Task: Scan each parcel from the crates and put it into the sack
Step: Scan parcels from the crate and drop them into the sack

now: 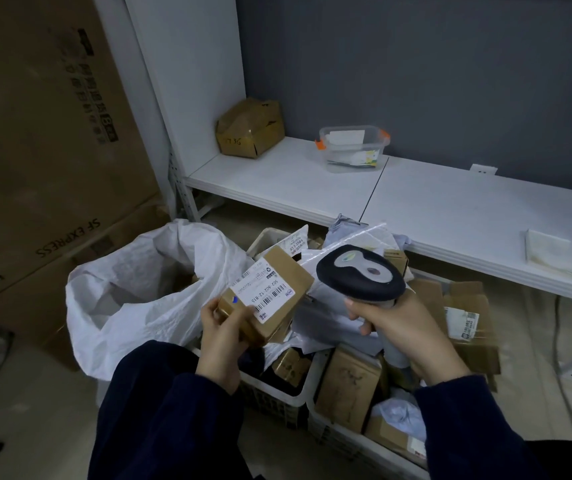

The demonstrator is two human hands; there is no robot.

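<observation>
Just below the centre of the frame, a person in dark blue sleeves holds a small brown cardboard parcel [279, 289] in the left hand [223, 336], with fingers and thumb wrapped round its near end. The parcel is tilted, and its white shipping label [260, 293], printed with barcodes, faces up toward the camera. To the right of it, close but not touching, the right hand [405, 330] grips the handle of a handheld barcode scanner [360, 275]. The scanner's dark, grey-topped head sits above the fist at about the same height as the parcel. Which way the scanner's window faces cannot be told.

The parcel hangs over a white plastic crate [274, 401], between the scanner and the open mouth of a white woven sack [132, 292]. The sack stands at the lower left, just beside the crate. A second crate [329, 436] adjoins the first at the lower right. Both are piled with brown boxes and pale plastic mailers.

Across the upper half of the frame runs a low white shelf [288, 181] bearing a crumpled cardboard box [249, 128] and a clear plastic container [353, 147] with orange clips. Large brown cartons [35, 168], one printed SF EXPRESS, are stacked along the left edge.
</observation>
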